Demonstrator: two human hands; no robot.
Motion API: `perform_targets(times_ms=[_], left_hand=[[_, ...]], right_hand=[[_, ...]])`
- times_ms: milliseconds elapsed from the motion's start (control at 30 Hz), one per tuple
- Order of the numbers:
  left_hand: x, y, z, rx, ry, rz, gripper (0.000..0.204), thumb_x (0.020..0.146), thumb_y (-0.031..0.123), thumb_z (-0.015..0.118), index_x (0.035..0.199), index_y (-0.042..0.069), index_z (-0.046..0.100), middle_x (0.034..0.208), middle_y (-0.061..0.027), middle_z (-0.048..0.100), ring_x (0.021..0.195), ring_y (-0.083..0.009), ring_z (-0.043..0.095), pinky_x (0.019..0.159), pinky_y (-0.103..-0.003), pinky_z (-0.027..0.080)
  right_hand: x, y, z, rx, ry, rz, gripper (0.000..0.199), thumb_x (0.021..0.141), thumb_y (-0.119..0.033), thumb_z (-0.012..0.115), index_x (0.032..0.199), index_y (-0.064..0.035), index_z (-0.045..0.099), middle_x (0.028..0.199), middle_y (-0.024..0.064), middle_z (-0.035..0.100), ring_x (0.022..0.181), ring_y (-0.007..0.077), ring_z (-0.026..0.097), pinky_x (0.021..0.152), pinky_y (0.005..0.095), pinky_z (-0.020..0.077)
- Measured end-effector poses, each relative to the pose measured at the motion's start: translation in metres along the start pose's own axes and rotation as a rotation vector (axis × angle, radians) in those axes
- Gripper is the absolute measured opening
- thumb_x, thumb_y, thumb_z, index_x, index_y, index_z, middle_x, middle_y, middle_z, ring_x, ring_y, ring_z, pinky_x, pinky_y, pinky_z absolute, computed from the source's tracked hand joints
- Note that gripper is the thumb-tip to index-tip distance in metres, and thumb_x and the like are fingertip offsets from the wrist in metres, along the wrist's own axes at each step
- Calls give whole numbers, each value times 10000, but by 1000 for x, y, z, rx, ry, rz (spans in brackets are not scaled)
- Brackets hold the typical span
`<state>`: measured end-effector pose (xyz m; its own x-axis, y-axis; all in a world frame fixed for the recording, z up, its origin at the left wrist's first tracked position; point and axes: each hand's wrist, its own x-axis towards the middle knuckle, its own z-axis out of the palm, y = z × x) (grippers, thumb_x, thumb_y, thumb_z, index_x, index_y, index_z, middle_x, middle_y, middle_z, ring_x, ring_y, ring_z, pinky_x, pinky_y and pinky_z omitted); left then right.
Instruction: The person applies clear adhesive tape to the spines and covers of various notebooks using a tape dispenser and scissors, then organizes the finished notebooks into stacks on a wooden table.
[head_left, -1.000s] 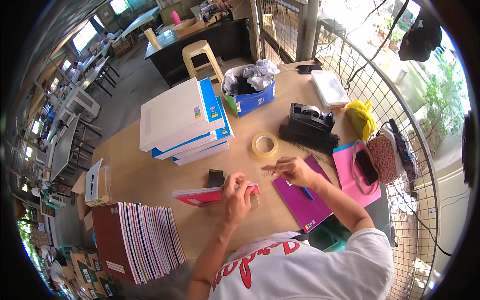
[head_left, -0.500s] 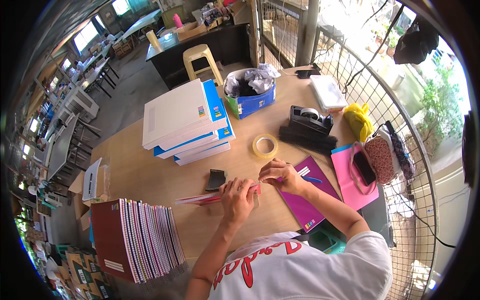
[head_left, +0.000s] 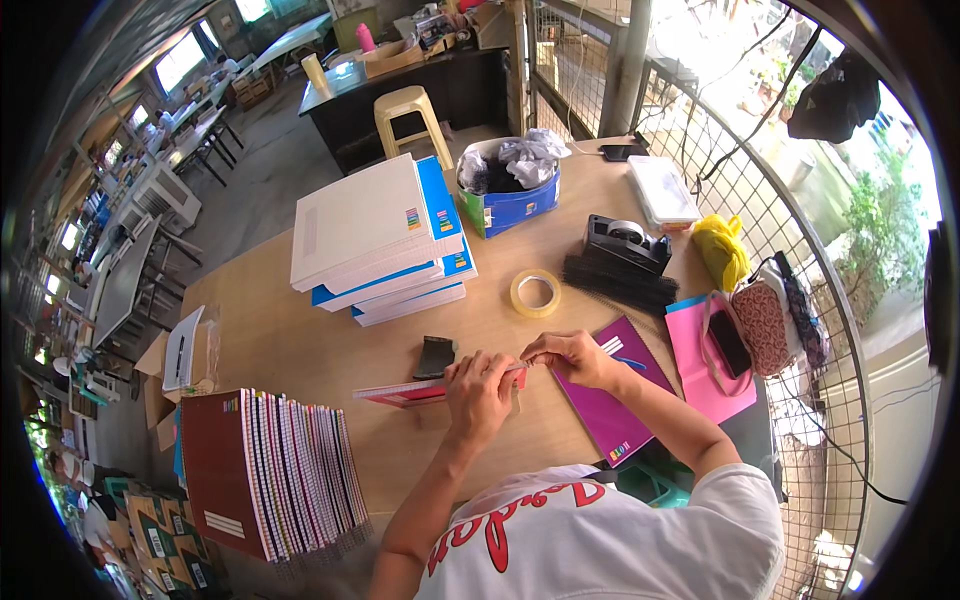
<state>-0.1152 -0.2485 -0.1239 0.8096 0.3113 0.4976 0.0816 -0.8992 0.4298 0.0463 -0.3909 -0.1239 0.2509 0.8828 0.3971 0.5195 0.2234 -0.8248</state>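
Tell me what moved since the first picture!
The right hand moved leftward and toward the person, to the right end of the red notebook. The left hand still holds that notebook. The tape roll and purple notebook stayed put.

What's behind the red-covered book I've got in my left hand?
Just beyond the red-covered book, a small dark block lies on the table. The book and your left hand cover the strip directly behind them, so anything there can't be seen.
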Motion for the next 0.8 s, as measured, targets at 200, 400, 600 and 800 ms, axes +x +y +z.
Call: perform_targets(times_ms=[200,400,600,800], left_hand=[[-3,-6,-1,-132,14,-31,126,848,123,717,951,129,646,864,-35,613,834,-263,625,763,-421,442],[-5,0,-10,-29,-116,1,119,849,79,691,953,120,651,882,-42,614,840,-278,628,765,-417,469],[-16,-4,-7,-75,-110,27,177,827,78,688,983,152,649,910,-40,615,862,-254,641,733,-414,454],[-15,15,-5,-134,-14,25,100,868,243,708,933,177,671,937,12,651,855,-225,644,795,-433,421]], right_hand=[[2,-9,-4,-131,-56,131,305,859,54,657,1151,-31,640,969,152,664,879,311,674,735,381,536],[-1,-18,4,-224,-91,83,229,854,-62,702,1067,-27,627,961,138,622,851,348,649,691,431,511],[-6,-27,12,-459,-98,97,280,850,-245,744,1102,-128,706,1058,85,648,1051,321,614,816,395,518],[48,26,-5,-243,18,294,453,877,-411,721,1244,-153,663,1206,168,629,1134,379,578,983,485,458]])
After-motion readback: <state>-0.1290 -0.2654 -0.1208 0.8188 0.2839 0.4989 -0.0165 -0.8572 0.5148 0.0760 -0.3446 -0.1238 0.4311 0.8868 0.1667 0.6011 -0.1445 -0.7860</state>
